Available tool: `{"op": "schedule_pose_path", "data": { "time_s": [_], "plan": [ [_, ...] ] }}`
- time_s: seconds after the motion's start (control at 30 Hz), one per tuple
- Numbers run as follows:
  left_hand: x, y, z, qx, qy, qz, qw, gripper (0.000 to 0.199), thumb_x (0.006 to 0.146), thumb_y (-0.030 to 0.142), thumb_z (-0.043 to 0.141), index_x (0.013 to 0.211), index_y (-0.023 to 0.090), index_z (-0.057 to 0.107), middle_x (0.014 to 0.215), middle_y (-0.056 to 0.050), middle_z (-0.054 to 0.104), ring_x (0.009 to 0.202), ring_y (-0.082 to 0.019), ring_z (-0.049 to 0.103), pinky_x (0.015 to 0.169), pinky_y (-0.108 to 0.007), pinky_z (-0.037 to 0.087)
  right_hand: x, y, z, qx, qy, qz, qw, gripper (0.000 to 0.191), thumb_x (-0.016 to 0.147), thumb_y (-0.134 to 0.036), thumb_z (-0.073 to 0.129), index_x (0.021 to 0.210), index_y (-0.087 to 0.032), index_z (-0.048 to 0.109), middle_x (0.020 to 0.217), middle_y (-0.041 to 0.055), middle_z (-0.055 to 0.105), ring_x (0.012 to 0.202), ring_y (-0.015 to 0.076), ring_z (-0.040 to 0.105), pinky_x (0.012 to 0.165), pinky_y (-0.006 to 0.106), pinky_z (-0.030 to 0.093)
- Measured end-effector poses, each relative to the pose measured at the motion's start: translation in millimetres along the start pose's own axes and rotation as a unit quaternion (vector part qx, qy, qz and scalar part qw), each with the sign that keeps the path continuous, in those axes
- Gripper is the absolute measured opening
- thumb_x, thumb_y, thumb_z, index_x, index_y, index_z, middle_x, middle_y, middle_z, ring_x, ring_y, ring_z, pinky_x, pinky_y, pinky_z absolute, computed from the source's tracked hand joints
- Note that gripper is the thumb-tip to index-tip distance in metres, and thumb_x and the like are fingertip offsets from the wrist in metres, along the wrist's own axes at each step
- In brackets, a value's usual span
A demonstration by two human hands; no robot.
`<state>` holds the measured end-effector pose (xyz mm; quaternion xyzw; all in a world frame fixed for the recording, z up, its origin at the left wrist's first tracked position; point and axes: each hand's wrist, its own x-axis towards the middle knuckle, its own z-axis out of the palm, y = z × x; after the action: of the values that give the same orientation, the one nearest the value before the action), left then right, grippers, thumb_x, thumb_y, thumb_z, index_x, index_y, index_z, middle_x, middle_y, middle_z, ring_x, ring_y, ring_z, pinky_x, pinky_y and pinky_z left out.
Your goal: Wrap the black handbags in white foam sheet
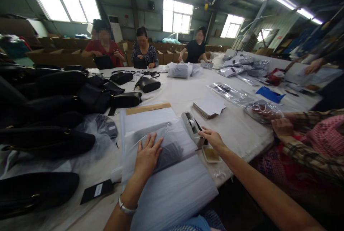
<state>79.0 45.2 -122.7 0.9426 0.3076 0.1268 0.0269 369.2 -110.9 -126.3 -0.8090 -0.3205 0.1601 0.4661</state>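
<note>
My left hand lies flat, fingers spread, on a dark bag wrapped in translucent white film. Under the bundle are sheets of white wrapping and a brown cardboard edge. My right hand reaches to the near end of a grey tape dispenser, its fingers stretched out at the cutting edge. Whether a strip of clear tape is at the fingertips is too small to tell. A small dish with something yellowish sits just below the right hand.
Black bags are heaped on the left, near a black tag. A stack of white cards lies beyond the dispenser. At right are clear plastic bags, a blue piece and a co-worker's hands. Other people work across the table.
</note>
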Motion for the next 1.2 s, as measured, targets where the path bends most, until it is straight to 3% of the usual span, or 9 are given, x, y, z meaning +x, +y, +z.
{"op": "schedule_pose_path", "data": {
  "time_s": [0.23, 0.33, 0.47, 0.6, 0.77, 0.87, 0.97, 1.07, 1.2],
  "plan": [
    [-1, -1, 1.2, -0.010, -0.002, -0.004, 1.000, 0.041, 0.098, 0.032, 0.044, 0.138, 0.033, 0.050, 0.154, -0.004, 0.038, 0.143, -0.028, 0.032, 0.109, -0.059, 0.034, -36, -24, -8, 0.127, 0.082, -0.017, 0.988, 0.035, 0.073, -0.052, 0.073, 0.086, -0.019, 0.079, 0.132, 0.0114, 0.062, 0.119, 0.0298, 0.060, 0.101, 0.041, 0.049],
    [-1, -1, 1.1, -0.012, 0.002, -0.005, 1.000, 0.041, 0.098, 0.032, 0.043, 0.138, 0.033, 0.050, 0.154, -0.004, 0.038, 0.143, -0.028, 0.032, 0.109, -0.059, 0.034, -54, -22, -11, 0.170, 0.061, 0.051, 0.982, 0.037, 0.074, -0.053, 0.073, 0.089, -0.019, 0.078, 0.112, 0.0102, 0.072, 0.108, 0.0286, 0.066, 0.098, 0.044, 0.051],
    [-2, -1, -0.1, -0.013, 0.004, -0.001, 1.000, 0.041, 0.099, 0.032, 0.042, 0.139, 0.032, 0.050, 0.154, -0.004, 0.038, 0.143, -0.028, 0.032, 0.109, -0.059, 0.034, -69, -8, -8, 0.244, -0.012, 0.149, 0.958, 0.036, 0.070, -0.053, 0.076, 0.082, -0.018, 0.076, 0.089, 0.0104, 0.076, 0.085, 0.0258, 0.072, 0.081, 0.040, 0.060],
    [-2, -2, 0.7, -0.012, 0.002, -0.001, 1.000, 0.041, 0.099, 0.033, 0.042, 0.139, 0.033, 0.050, 0.155, -0.004, 0.037, 0.144, -0.028, 0.032, 0.109, -0.059, 0.034, -68, 8, -7, 0.221, -0.046, 0.173, 0.959, 0.035, 0.067, -0.051, 0.079, 0.076, -0.017, 0.074, 0.077, 0.0085, 0.075, 0.062, 0.0194, 0.068, 0.064, 0.034, 0.059],
    [-2, -3, 2.9, -0.018, 0.006, 0.000, 1.000, 0.042, 0.098, 0.032, 0.043, 0.139, 0.034, 0.049, 0.155, -0.004, 0.036, 0.143, -0.028, 0.032, 0.111, -0.058, 0.033, -49, 19, -14, -0.007, -0.019, 0.063, 0.998, 0.034, 0.077, -0.052, 0.064, 0.080, -0.020, 0.076, 0.070, 0.0043, 0.074, 0.053, 0.0187, 0.064, 0.055, 0.032, 0.052],
    [-1, -3, 2.4, -0.019, 0.005, -0.001, 1.000, 0.041, 0.098, 0.032, 0.043, 0.139, 0.033, 0.050, 0.154, -0.004, 0.037, 0.143, -0.028, 0.033, 0.110, -0.059, 0.033, -38, 19, -21, -0.163, -0.016, -0.046, 0.985, 0.030, 0.085, -0.044, 0.056, 0.082, -0.023, 0.076, 0.072, 0.0037, 0.075, 0.062, 0.0218, 0.067, 0.059, 0.031, 0.051],
    [-1, -2, 0.7, -0.013, 0.003, -0.001, 1.000, 0.041, 0.098, 0.032, 0.043, 0.139, 0.033, 0.049, 0.154, -0.004, 0.037, 0.143, -0.028, 0.032, 0.109, -0.059, 0.034, -33, 15, -30, -0.291, -0.003, -0.157, 0.944, 0.025, 0.088, -0.032, 0.052, 0.086, -0.023, 0.076, 0.082, 0.0054, 0.076, 0.073, 0.0227, 0.069, 0.064, 0.030, 0.050],
    [-1, -2, -1.6, -0.011, 0.001, 0.001, 1.000, 0.042, 0.098, 0.032, 0.042, 0.140, 0.032, 0.048, 0.155, -0.004, 0.037, 0.143, -0.028, 0.033, 0.108, -0.059, 0.035, -31, 9, -45, -0.411, 0.019, -0.241, 0.879, 0.024, 0.089, -0.020, 0.051, 0.093, -0.023, 0.075, 0.083, 0.0074, 0.074, 0.073, 0.0213, 0.068, 0.062, 0.028, 0.047],
    [1, -2, -4.5, -0.026, -0.003, -0.004, 1.000, 0.046, 0.098, 0.031, 0.042, 0.144, 0.028, 0.043, 0.154, -0.005, 0.038, 0.142, -0.028, 0.034, 0.109, -0.058, 0.035, -24, -7, -67, -0.475, -0.007, -0.324, 0.819, 0.030, 0.091, -0.011, 0.048, 0.104, -0.022, 0.072, 0.097, 0.0085, 0.074, 0.086, 0.0225, 0.067, 0.067, 0.029, 0.049]
  ]
}}
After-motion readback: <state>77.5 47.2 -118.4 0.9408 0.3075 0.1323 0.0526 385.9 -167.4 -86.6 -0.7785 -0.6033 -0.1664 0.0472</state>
